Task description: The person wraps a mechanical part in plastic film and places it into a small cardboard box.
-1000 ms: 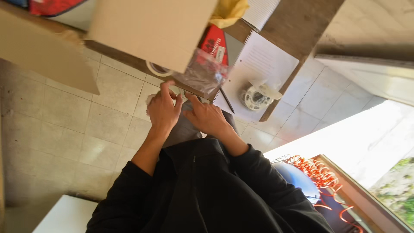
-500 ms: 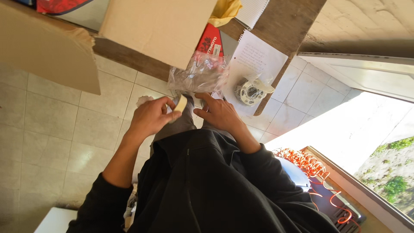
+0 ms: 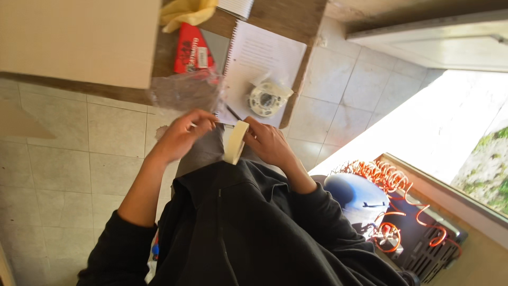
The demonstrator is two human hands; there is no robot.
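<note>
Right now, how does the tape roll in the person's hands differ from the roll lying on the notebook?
The cream masking-tape roll is held on edge between both hands, wide and pale yellowish. The white tape roll on the spiral notebook lies flat, untouched, its patterned core showing, with a loose end sticking up. Both are round tape rolls.

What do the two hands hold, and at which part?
The right hand grips a cream roll of tape at its edge; the left hand pinches its loose end.

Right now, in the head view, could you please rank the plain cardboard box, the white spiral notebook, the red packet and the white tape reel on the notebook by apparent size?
1. Plain cardboard box, cut off by the frame.
2. White spiral notebook.
3. Red packet, part hidden under a yellow cloth.
4. White tape reel, smallest.
</note>
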